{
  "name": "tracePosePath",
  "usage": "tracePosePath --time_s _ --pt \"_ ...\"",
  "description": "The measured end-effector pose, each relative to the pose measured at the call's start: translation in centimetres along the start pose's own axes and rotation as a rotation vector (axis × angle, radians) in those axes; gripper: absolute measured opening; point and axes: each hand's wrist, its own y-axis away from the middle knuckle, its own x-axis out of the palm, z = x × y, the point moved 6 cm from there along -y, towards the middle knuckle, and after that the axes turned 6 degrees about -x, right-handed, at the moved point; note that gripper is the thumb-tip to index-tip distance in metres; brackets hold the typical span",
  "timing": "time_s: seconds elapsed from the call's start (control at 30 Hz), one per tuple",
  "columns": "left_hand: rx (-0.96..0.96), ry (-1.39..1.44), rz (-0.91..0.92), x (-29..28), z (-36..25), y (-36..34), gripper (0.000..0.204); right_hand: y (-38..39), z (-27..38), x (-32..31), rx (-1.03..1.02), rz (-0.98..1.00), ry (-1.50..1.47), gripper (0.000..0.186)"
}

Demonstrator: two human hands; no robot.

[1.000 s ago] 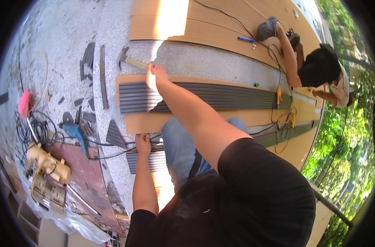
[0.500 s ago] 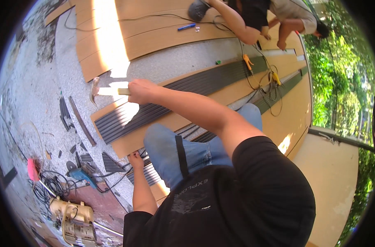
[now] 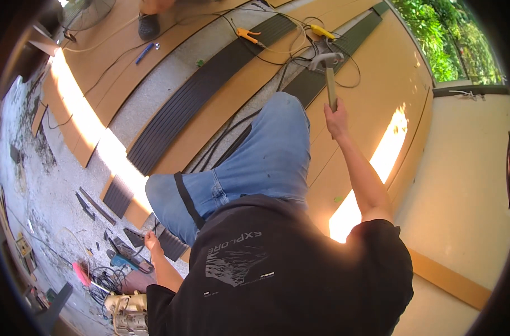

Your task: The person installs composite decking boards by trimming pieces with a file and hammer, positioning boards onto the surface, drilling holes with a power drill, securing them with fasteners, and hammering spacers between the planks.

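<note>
My right hand (image 3: 337,120) is closed round the wooden handle of a claw hammer (image 3: 331,84), raised on my right with its metal head pointing away from me. Down at the left, my left hand (image 3: 152,242) has its fingers pinched together beside the near end of a tan floor plank (image 3: 138,215); whatever they hold is too small to make out. A dark ribbed strip (image 3: 179,103) lies along the tan planks past my knee. Under the left forearm shows a short ribbed piece (image 3: 172,244). I sit with my jeans-clad legs over the boards.
Orange-handled (image 3: 248,35) and yellow-handled (image 3: 322,31) tools lie among cables beyond my knees. A blue power tool (image 3: 129,262), dark offcuts (image 3: 98,207) and a beige machine (image 3: 126,305) are at the left. Another person's shoe (image 3: 149,26) stands near a blue pen (image 3: 144,53) and a fan (image 3: 87,11).
My right hand has swung the hammer from the far left over to my right side. The view has turned, and the other person has mostly left it. My left hand stays low by the plank end.
</note>
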Motion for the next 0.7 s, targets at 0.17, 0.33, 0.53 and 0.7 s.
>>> tracePosePath --time_s 0.17,0.33,0.53,0.7 --pt "0.077 0.099 0.078 2.7 -4.5 9.6 0.025 -1.5 -23.4 -0.7 0.429 -0.013 0.052 0.030" --pt "0.465 -0.598 -0.241 -3.7 -26.5 10.6 0.027 2.2 -40.3 1.1 0.818 0.038 0.376 0.034" --pt "1.041 -0.653 -0.235 13.4 -60.0 22.0 0.032 4.0 -49.0 1.6 1.013 -0.004 0.329 0.046" --pt "1.402 -0.744 -0.129 29.5 -73.3 42.3 0.029 3.2 -45.6 5.4 0.875 0.049 0.316 0.053"
